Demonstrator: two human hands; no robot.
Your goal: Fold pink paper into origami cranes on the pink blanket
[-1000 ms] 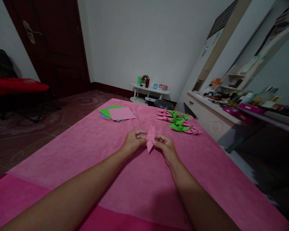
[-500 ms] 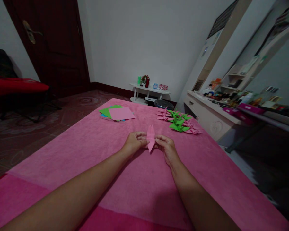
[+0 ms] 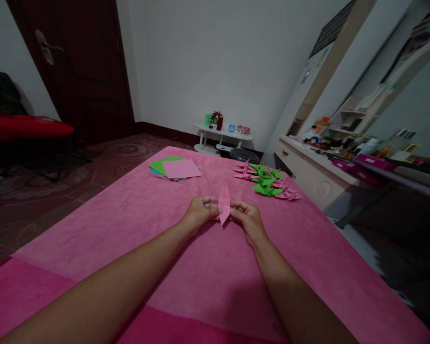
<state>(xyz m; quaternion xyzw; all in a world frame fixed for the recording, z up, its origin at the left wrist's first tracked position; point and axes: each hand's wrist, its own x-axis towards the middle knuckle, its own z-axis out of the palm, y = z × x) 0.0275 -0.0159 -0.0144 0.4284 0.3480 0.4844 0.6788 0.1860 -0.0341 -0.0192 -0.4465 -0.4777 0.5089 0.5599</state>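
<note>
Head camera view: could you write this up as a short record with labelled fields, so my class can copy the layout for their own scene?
Held piece: narrow folded pink paper, near end pointed
Left-hand grip: on the paper's left side
Right-hand grip: at the paper's right edge
Flat sheets: pink on top, green and blue showing below, far left
Folded pieces: green and pink, grouped far right
Surface: pink cloth
Background: white stand, dark door

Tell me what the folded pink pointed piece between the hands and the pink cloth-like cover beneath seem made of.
Folded pink pointed piece: likely matte paper, given its fold lines and sharp tip. Pink cloth-like cover: probably soft plush fabric, judging by its mottled, shine-free surface.
</note>
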